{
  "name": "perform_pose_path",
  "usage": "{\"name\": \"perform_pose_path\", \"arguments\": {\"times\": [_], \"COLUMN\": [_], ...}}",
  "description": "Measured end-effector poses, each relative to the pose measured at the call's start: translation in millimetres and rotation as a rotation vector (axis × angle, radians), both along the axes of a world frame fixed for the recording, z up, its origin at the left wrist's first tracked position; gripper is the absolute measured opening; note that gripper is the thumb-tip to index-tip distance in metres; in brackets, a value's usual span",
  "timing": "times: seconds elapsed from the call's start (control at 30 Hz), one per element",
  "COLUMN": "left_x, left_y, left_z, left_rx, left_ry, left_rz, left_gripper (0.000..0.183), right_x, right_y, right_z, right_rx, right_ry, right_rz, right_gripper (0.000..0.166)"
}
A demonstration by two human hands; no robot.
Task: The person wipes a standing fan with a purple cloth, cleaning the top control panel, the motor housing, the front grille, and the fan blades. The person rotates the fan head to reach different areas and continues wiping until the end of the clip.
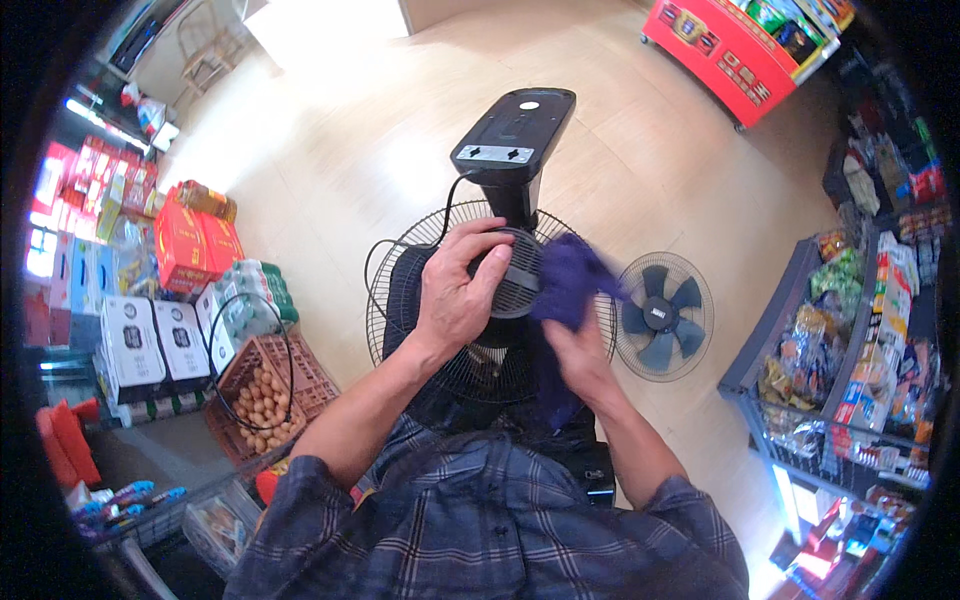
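An electric fan with a black motor housing [517, 289] lies across my lap, its round wire grille [390, 300] under the housing. Its black base [517, 131] points away from me. My left hand [461, 281] grips the housing from the left, thumb and fingers spread over its slotted back. My right hand [581, 352] holds a purple cloth [570, 281] against the right side of the housing; the cloth is blurred. A black power cord [450, 202] loops left from the fan. On the floor to the right lies a round front grille [705, 330] with dark fan blades [656, 352] on it.
A plastic crate of eggs [262, 397] stands at left, near white cartons [139, 341], bottle packs [259, 289] and red boxes [199, 244]. Shelf racks with packaged goods [810, 345] line the right. A red display freezer [727, 60] stands at the far right on the pale floor [322, 127].
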State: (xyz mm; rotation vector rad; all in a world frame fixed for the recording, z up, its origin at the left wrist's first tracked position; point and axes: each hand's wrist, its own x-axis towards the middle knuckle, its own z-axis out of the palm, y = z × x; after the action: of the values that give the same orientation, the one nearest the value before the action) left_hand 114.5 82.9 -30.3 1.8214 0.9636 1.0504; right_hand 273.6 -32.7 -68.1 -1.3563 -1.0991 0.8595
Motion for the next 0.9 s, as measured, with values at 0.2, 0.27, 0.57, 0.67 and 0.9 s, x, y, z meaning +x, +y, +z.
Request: {"name": "perform_pose_path", "arguments": {"times": [0.2, 0.27, 0.57, 0.67, 0.9], "left_x": [0.7, -2.6, 2.4, 0.8, -6.4], "left_y": [0.2, 2.4, -3.6, -2.2, 0.4], "left_z": [-4.1, -8.3, -3.2, -3.6, 19.4], "left_rx": [-0.064, -0.078, -0.084, -0.119, -0.036], "left_ry": [-0.073, -0.08, -0.091, -0.031, 0.209], "left_rz": [0.007, 0.024, 0.071, 0.049, -0.049], "left_gripper": [0.019, 0.018, 0.016, 0.021, 0.065], "right_x": [35.0, 37.0, -42.7, -80.6, -21.4], "right_y": [91.1, 105.0, -2.9, -31.9, 23.4], "right_z": [0.7, 0.9, -34.3, -31.5, -21.4], "right_rx": [-0.179, -0.171, -0.178, 0.037, -0.024], "right_ry": [0.387, 0.376, 0.1, -0.176, 0.202], "right_rz": [0.406, 0.471, 0.012, -0.049, 0.023], "right_gripper": [0.054, 0.054, 0.06, 0.07, 0.049]}}
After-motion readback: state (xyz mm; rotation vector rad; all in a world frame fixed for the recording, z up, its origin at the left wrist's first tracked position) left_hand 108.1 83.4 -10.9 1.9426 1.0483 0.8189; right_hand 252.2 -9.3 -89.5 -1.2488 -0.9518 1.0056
